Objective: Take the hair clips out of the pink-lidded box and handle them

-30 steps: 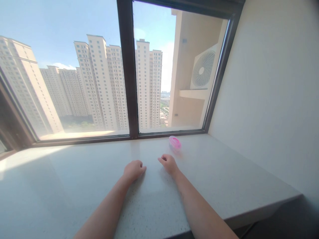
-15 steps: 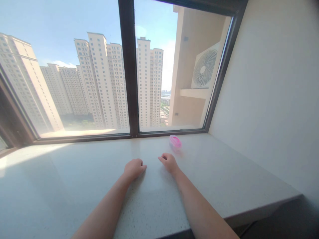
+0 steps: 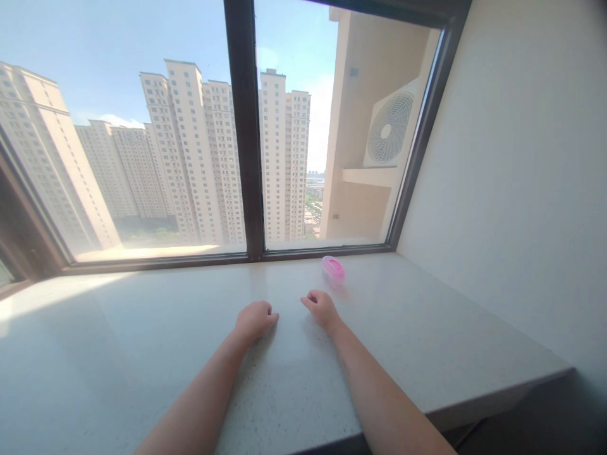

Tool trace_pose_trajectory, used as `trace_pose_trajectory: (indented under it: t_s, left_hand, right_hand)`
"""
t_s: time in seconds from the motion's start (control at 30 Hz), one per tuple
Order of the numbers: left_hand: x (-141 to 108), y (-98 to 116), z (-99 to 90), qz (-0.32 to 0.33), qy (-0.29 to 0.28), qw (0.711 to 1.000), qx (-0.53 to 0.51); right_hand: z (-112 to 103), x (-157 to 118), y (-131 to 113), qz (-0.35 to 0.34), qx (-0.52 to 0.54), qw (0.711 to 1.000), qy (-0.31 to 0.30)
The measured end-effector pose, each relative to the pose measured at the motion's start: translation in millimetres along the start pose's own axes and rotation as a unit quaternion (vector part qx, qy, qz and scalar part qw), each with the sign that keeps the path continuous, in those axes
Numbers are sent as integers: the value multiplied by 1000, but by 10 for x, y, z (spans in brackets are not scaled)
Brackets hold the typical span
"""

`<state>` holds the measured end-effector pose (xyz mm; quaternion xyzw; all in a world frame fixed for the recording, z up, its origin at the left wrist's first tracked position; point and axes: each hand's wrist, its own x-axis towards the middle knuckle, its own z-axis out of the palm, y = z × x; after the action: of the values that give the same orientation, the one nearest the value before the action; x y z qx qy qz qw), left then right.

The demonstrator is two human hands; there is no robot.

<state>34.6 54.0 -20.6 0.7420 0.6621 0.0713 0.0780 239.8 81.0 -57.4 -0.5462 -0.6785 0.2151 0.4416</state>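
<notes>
1. Pink plastic case (image 3: 333,268): small, oval and glossy, with a paler, translucent-looking edge; lying on the far part of the surface (image 3: 427,328), just short of the window frame; about 1 o'clock from the right hand (image 3: 322,311); near that hand, not touching it; any lid or seam too small to make out.
2. Right hand: loosely closed, fingers curled toward 9 o'clock; resting on the surface; nothing held; closest of the two hands to the case.
3. Left hand (image 3: 255,321): loosely closed, knuckles uppermost; resting on the surface at about 9 o'clock from the right hand, well apart from it; nothing held; case farther off at about 2 o'clock.
4. State of things: no hand on the case; nothing lifted, and by the look of it nothing opened; all handling of the case undone, judging by how it lies.
5. Materials: surface of pale, polished, finely speckled stone, sunlit toward 9 o'clock; matte cream wall (image 3: 502,189) at 3 o'clock; dark window frame (image 3: 244,126) at 12 o'clock; beyond the glass, tall apartment towers (image 3: 190,151) and, at 1 o'clock, a ribbed-grille air-conditioner unit (image 3: 389,126).
</notes>
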Motion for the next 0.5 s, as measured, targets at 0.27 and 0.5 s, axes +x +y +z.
trace_pose_trajectory:
  t_s: [0.27, 0.5]
  left_hand:
    - [-13, 18, -23, -6, -4, 1000, -2]
    - [-6, 5, -11, -1, -2, 1000, 1]
  right_hand:
    - [4, 1, 7, -2, -6, 1000, 2]
    - [10, 2, 6, -9, -27, 1000, 1]
